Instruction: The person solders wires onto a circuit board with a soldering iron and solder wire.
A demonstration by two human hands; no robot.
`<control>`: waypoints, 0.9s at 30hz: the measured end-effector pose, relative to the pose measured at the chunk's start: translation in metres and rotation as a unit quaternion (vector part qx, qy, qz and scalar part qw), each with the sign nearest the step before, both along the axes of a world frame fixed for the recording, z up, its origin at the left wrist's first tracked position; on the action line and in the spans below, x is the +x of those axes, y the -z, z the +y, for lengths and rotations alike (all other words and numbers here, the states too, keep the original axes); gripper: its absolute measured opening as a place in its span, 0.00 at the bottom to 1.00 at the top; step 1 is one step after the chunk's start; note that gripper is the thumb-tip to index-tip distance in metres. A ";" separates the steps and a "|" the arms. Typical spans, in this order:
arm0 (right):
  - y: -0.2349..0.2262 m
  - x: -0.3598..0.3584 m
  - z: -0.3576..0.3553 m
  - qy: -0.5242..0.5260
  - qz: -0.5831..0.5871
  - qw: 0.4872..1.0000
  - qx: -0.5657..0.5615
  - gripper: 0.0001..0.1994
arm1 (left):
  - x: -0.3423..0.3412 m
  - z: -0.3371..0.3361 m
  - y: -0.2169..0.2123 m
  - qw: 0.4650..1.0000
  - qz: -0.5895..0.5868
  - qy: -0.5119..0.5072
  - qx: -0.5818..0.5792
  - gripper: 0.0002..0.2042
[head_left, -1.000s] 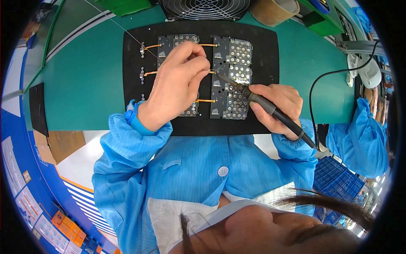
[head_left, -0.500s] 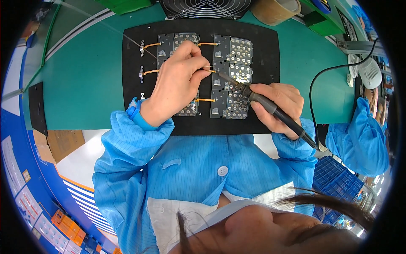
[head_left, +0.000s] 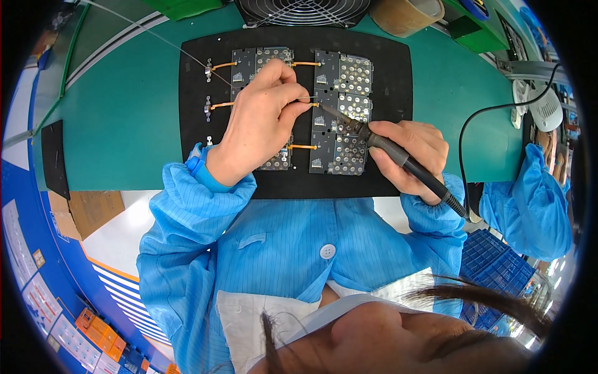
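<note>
My left hand (head_left: 261, 118) pinches a thin solder wire (head_left: 168, 40) between thumb and fingers; its short end pokes out past the fingertips. In my right hand (head_left: 416, 153) is a soldering iron (head_left: 395, 153), held like a pen. The iron's tip meets, or nearly meets, the end of an orange ribbon cable (head_left: 303, 147) strip's neighbour in the middle row, on the right column of circuit boards (head_left: 325, 118). A left column of circuit boards (head_left: 245, 58) lies partly hidden under my left hand. Small silver connectors (head_left: 208, 109) end the cables at far left.
The boards lie on a black mat (head_left: 392, 68) over a green tabletop (head_left: 124, 137). Behind stand a fan (head_left: 302, 11) and a roll of tape (head_left: 398, 22). The iron's black cord (head_left: 464, 128) loops up at right, near a white device (head_left: 545, 109).
The iron's tip has shifted very slightly at the joint, and its cord has moved a little to the right. Both hands stay almost where they were.
</note>
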State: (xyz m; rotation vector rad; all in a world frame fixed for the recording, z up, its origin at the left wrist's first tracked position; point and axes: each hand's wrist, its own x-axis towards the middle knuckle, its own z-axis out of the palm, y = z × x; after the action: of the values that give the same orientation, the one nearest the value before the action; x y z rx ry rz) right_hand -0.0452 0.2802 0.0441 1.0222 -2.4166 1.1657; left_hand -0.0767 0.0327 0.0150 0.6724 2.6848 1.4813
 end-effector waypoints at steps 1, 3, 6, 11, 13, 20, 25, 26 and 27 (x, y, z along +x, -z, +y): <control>0.000 0.000 0.000 0.003 0.001 1.000 -0.001 0.13 | 0.000 0.000 0.000 1.000 0.001 0.001 0.002 0.05; 0.001 0.000 0.000 0.006 0.001 1.000 -0.001 0.13 | 0.000 0.000 0.000 1.000 0.002 0.000 0.003 0.05; 0.001 0.000 0.000 0.001 -0.002 1.000 -0.004 0.13 | 0.000 0.000 0.002 1.000 0.004 0.000 0.007 0.05; -0.002 -0.002 0.000 -0.019 0.007 1.000 -0.003 0.13 | 0.000 -0.001 0.001 1.000 0.009 0.000 0.002 0.05; -0.003 -0.002 0.000 -0.017 0.006 1.000 -0.001 0.13 | -0.001 -0.001 0.001 1.000 0.006 -0.001 0.001 0.05; 0.001 0.002 0.003 0.017 -0.022 0.999 0.020 0.14 | -0.001 0.000 0.000 1.000 0.006 -0.003 -0.003 0.05; -0.002 -0.001 0.001 -0.007 -0.004 1.000 -0.003 0.13 | 0.000 0.000 0.001 1.000 0.011 -0.002 -0.007 0.05; -0.002 -0.001 0.002 -0.012 -0.001 1.000 -0.005 0.13 | 0.000 0.000 0.001 1.000 0.011 -0.002 -0.007 0.05; -0.002 -0.001 0.002 -0.011 -0.001 1.000 -0.005 0.13 | 0.000 0.000 0.000 1.000 0.015 -0.002 -0.005 0.05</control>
State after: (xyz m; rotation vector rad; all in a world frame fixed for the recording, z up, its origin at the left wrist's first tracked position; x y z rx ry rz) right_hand -0.0461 0.2819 0.0461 1.0486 -2.4048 1.1848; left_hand -0.0769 0.0327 0.0148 0.6952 2.7151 1.4689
